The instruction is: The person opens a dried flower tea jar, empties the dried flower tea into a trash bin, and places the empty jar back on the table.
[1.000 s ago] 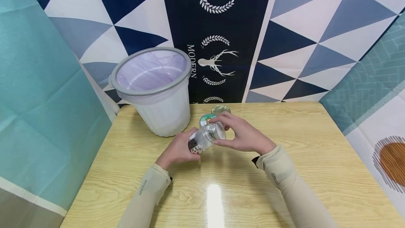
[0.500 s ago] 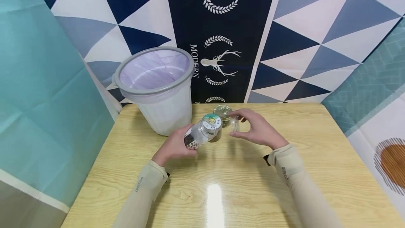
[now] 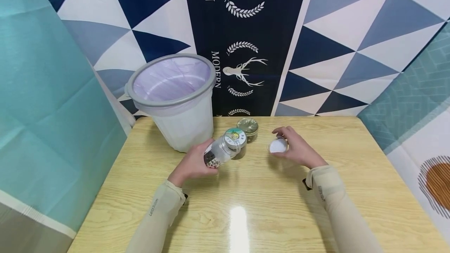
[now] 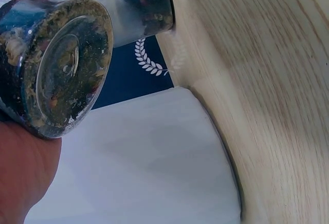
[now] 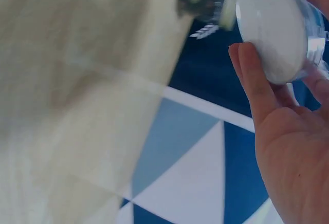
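Note:
My left hand [image 3: 193, 164] grips a clear plastic jar [image 3: 219, 152] tilted on its side above the wooden table [image 3: 246, 206]. The jar's mouth points up and to the right, and dark dried bits fill its bottom [image 4: 56, 70]. My right hand [image 3: 299, 149] holds the jar's lid [image 3: 278, 146], white inside, just above the table to the right of the jar. In the right wrist view the lid [image 5: 270, 31] sits between my fingers [image 5: 252, 80]. Two more lidded jars stand behind: one with a green-and-white lid [image 3: 235, 136], one with a gold lid [image 3: 247, 125].
A white waste bin [image 3: 175, 100] with a grey rim and a pale liner stands at the table's back left. Patterned cloth hangs behind the table, and teal cloth at both sides.
My right hand has lifted the lid off the jar and carried it rightward and down towards the table. The left hand still holds the jar, tilted, and has shifted slightly left.

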`<state>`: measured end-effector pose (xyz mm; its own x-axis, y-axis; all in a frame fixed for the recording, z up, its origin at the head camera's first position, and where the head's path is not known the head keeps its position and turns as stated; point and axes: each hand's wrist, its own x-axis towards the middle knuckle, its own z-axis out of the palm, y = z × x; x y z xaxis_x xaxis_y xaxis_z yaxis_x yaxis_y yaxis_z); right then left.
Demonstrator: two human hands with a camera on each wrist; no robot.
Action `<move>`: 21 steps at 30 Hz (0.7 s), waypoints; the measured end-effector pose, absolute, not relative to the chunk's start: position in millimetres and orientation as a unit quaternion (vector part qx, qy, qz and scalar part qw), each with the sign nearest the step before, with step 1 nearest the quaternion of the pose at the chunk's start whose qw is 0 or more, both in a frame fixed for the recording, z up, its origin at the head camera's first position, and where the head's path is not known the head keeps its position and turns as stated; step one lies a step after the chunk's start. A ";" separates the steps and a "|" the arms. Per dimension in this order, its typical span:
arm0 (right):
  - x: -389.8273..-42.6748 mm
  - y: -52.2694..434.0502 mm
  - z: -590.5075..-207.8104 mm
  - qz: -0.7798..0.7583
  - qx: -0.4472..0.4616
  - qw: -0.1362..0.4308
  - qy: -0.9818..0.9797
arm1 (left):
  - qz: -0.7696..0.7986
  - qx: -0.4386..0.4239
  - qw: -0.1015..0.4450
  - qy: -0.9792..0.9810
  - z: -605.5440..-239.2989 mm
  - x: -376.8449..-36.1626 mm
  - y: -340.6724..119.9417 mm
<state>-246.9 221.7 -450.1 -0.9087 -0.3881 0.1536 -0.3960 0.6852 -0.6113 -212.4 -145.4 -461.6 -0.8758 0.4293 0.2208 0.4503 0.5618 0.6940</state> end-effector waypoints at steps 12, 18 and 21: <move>-247.5 228.6 -493.9 0.271 0.206 -0.042 -0.939 | -0.403 -0.245 0.008 -0.882 -463.1 -209.9 -143.8; -246.4 230.2 -500.3 0.228 0.225 -0.028 -0.947 | -0.398 -0.244 0.004 -0.884 -461.9 -209.5 -142.8; -246.8 229.2 -501.0 0.218 0.227 -0.027 -0.949 | -0.397 -0.247 0.008 -0.884 -461.3 -210.3 -142.7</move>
